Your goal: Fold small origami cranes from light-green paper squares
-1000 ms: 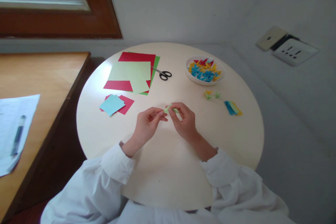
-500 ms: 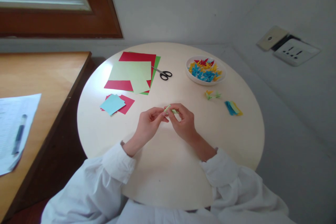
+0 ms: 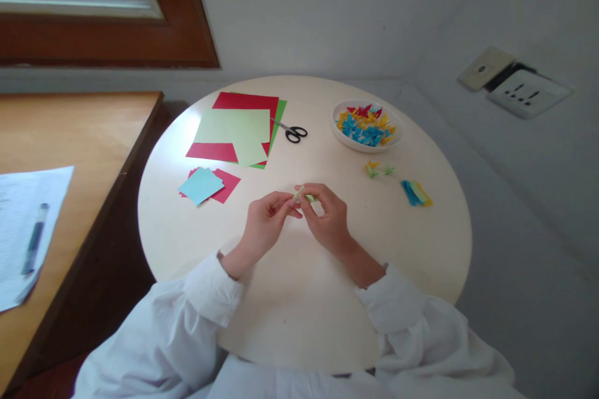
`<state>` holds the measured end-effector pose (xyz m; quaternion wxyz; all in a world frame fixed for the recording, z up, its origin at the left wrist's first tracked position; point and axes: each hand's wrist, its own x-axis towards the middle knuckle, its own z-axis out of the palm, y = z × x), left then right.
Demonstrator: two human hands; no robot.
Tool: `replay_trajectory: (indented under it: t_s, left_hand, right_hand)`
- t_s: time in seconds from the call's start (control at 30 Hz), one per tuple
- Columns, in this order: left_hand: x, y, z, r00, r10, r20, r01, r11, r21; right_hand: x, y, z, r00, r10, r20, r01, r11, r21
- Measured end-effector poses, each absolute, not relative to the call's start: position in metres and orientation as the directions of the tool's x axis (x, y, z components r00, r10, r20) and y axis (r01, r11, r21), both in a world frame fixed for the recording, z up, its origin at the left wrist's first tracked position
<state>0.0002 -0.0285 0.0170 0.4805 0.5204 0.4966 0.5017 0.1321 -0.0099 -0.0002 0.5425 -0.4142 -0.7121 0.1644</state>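
Both of my hands meet over the middle of the round cream table (image 3: 412, 262), pinching one small light-green folded paper piece (image 3: 302, 194). My left hand (image 3: 266, 224) grips its left end with thumb and fingertips. My right hand (image 3: 327, 215) is curled round its right end, hiding most of it. The paper is held a little above the tabletop.
Large red, green and pale-green sheets (image 3: 234, 128) lie at the back left, with black scissors (image 3: 292, 132) beside them. Smaller blue and red squares (image 3: 206, 185) sit nearer. A white bowl (image 3: 365, 128) holds several folded pieces; two loose folded pieces (image 3: 378, 169) and a paper stack (image 3: 415, 192) lie right. A wooden desk (image 3: 70, 137) with papers and a pen stands left.
The hands have barely moved. The green piece is folded tighter and shows less between the fingers than a second ago.
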Motion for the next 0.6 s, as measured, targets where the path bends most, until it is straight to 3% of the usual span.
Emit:
replay_trajectory:
  t_s: [0.6]
  left_hand:
    - [0.0004, -0.0292, 0.0175, -0.016, 0.996, 0.089, 0.068, -0.088, 0.994]
  right_hand:
    - [0.131, -0.0091, -0.0011, -0.083, 0.754, 0.652, 0.406, 0.623, -0.669]
